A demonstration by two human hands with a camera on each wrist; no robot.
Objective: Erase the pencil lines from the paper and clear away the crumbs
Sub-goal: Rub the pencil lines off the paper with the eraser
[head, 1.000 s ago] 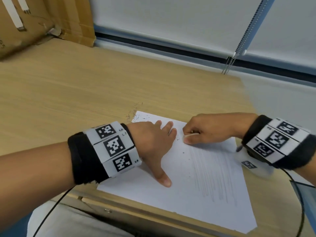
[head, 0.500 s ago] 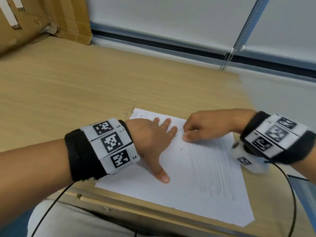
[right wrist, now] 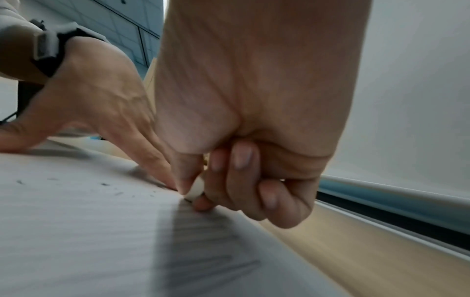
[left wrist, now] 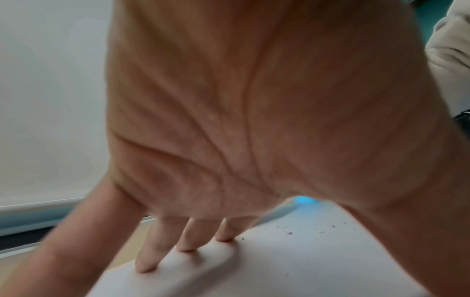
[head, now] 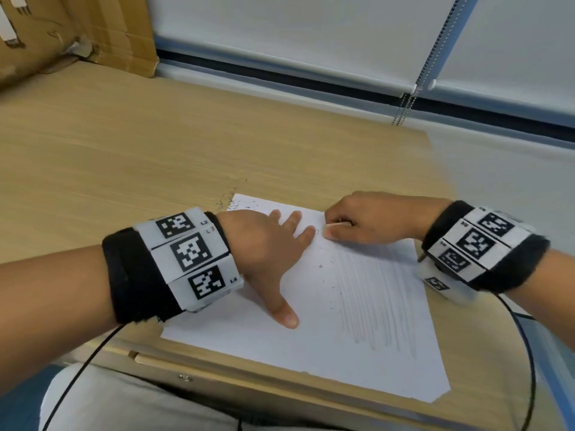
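A white sheet of paper [head: 255, 343] lies at the near edge of the wooden desk [head: 124, 144]. Grey pencil lines [head: 376, 300] cover its right half. My left hand [head: 270, 244] lies flat on the sheet with fingers spread and thumb out, holding it down; its fingers [left wrist: 185, 239] press the paper. My right hand [head: 361, 222] pinches a small white eraser [right wrist: 195, 186] between thumb and fingers, its tip on the paper at the far end of the lines, right beside my left fingertips. Dark crumbs [head: 326, 265] dot the sheet.
More eraser crumbs [head: 231, 189] lie on the desk just beyond the sheet's far left corner. A cardboard box [head: 71, 32] stands at the back left. A window blind with a bead chain [head: 404, 110] runs along the back. Cables hang from both wrist bands.
My right hand with the eraser has shifted slightly back and forth at the top of the lines. The left hand has stayed pressed on the sheet.
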